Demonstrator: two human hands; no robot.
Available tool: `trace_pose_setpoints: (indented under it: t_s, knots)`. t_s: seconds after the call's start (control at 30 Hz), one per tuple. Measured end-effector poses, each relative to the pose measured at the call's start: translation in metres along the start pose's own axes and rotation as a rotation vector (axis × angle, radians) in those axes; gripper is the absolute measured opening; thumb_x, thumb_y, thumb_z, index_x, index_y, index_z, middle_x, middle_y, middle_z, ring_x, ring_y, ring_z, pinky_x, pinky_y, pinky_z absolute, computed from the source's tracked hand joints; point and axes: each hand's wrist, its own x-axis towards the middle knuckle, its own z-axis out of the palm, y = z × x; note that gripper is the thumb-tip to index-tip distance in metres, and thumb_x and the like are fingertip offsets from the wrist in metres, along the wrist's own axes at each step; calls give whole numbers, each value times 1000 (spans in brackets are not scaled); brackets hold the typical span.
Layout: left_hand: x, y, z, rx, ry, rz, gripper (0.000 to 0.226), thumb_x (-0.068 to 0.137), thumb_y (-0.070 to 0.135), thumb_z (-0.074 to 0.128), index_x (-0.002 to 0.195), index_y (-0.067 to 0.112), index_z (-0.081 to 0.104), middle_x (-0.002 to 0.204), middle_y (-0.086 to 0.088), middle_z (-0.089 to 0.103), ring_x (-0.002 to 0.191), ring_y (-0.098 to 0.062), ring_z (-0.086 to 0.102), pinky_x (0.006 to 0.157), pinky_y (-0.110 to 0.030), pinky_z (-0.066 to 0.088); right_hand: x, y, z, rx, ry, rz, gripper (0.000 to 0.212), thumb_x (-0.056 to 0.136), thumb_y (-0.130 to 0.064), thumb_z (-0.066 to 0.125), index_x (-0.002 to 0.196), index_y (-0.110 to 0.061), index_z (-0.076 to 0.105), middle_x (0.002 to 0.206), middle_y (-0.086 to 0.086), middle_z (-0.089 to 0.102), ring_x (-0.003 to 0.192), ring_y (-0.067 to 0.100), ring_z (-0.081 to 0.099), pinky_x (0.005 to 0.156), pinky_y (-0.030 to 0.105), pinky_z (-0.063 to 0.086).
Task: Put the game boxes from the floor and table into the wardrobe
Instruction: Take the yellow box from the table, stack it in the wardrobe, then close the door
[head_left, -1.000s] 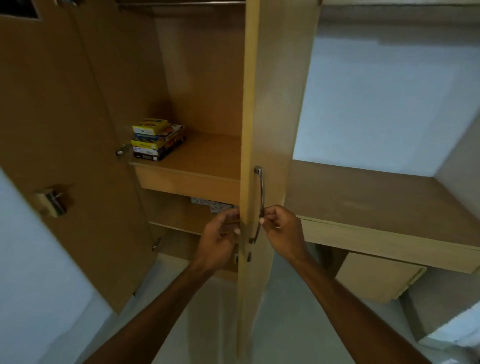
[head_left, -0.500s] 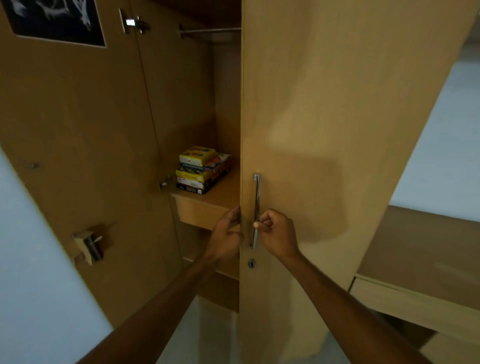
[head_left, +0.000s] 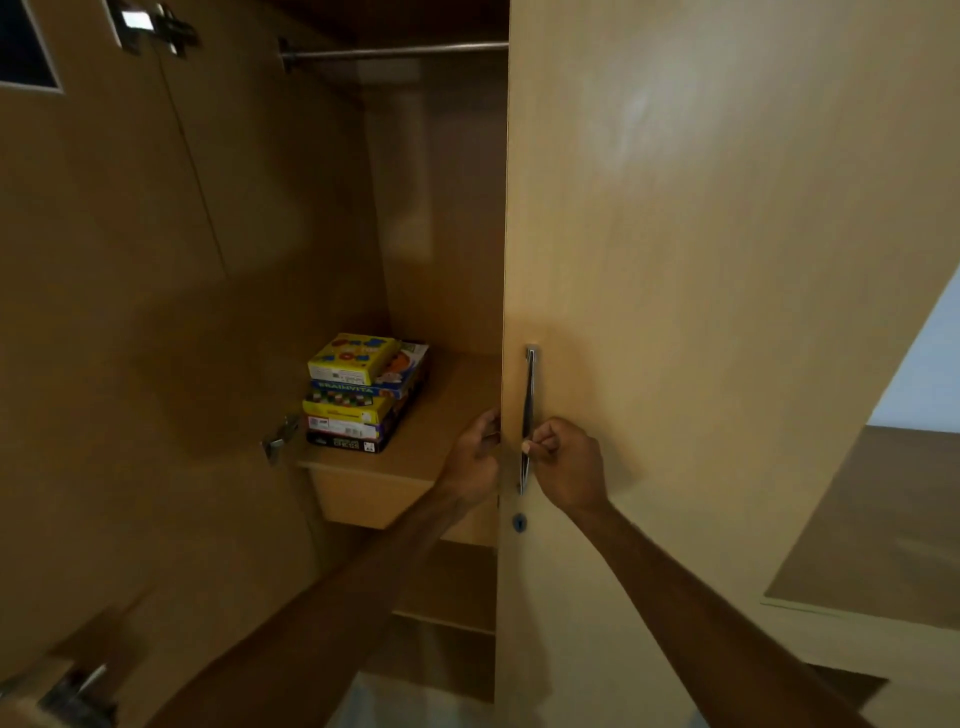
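From my remote seat the biggest thing I see is the right door (head_left: 701, 260) of the wardrobe (head_left: 441, 208), a pale wooden panel that fills most of the view, and I place everything else against it. To the left of the right door, the left door (head_left: 104, 338) is swung wide open, with its inner face in shadow. Between the two doors the wardrobe's inside shows, and a metal rail (head_left: 395, 50) runs across it near the top, ending at the right door's edge. To the right of the right door, low down, a corner of a brown table (head_left: 883, 519) shows against a pale wall. Just left of the right door's edge, a wooden shelf (head_left: 447, 415) sits at about hand height. The game boxes (head_left: 363, 395) lie on the shelf in one neat stack at its far left end, well apart from the right door. A yellow box is on top, a blue one marked BRAINVITA is below it, and a black chess box is at the bottom. My left hand (head_left: 470, 457) is at the right door's free edge with its fingers curled round that edge. My right hand (head_left: 569, 462) is on the door's front face, its fingers and thumb pinching the lower half of the upright metal handle (head_left: 529, 415). A small hinge (head_left: 279, 439) glints left of the stack, and a dark keyhole (head_left: 519, 522) sits on the right door just below the handle
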Motion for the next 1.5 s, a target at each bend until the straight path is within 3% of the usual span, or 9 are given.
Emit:
trace_pose_setpoints:
  t_s: [0.27,0.67,0.83,0.9,1.0,1.13,1.27,1.43,1.5]
  knots:
    - [27,-6,-6,-30,-68,-5,72,81,-14,51,142,23,43,126,7,59,119,-10,55,90,-31,53,23,8,14,-10,52,5,10,80,-15,71,75,-15,63,65,-4,65,60,13,62,61,34,54]
    - [33,1,-4,-69,-111,6,65,85,-11,54,139,24,45,119,6,61,96,4,60,75,-20,56,32,12,17,21,42,13,9,83,-13,68,78,-18,63,65,-10,63,61,6,61,62,28,53]
    - [29,-9,-6,-82,-93,-34,64,85,-12,52,137,26,46,122,13,59,109,-6,59,85,-41,55,25,23,17,49,2,-12,8,86,-14,65,92,-15,71,79,-8,71,68,1,65,67,18,55]
    - [23,-17,-8,-110,-56,-88,67,84,-16,48,142,16,41,134,4,53,118,-14,53,78,-32,54,15,29,16,57,-23,-5,12,86,-14,65,96,-15,71,84,-5,73,72,2,65,68,15,53]
    - [3,-36,-9,-120,47,-158,64,81,-19,49,138,10,46,135,-9,50,122,-24,51,73,-23,48,-7,34,13,76,-60,5,9,84,-14,66,91,-15,72,81,-4,72,72,8,66,69,26,55]
    - [-43,-63,-15,-163,196,-220,42,84,-21,48,119,1,54,122,-25,55,88,-18,59,73,-24,48,-42,37,11,54,-139,-3,7,85,-16,66,87,-18,72,79,-8,69,75,11,66,72,26,53]
    - [-115,-83,-32,-16,353,-230,17,89,-8,50,103,-3,58,96,-14,59,64,-3,64,61,-12,50,-83,35,24,41,-291,21,14,86,-18,62,94,-23,72,92,-8,73,86,11,67,79,27,54]
    - [-214,-92,-53,3,571,-266,39,81,-14,57,114,6,61,99,-6,65,80,-5,62,72,-17,51,-139,-4,50,178,-518,32,16,90,-14,58,98,-20,70,84,-11,67,83,8,63,76,20,49]
    - [-251,-88,-69,34,640,-267,41,83,-15,54,110,15,62,98,1,67,80,-2,63,73,-19,52,-158,-27,72,237,-599,-3,15,88,-15,59,96,-23,69,82,-12,65,80,9,62,76,27,52]
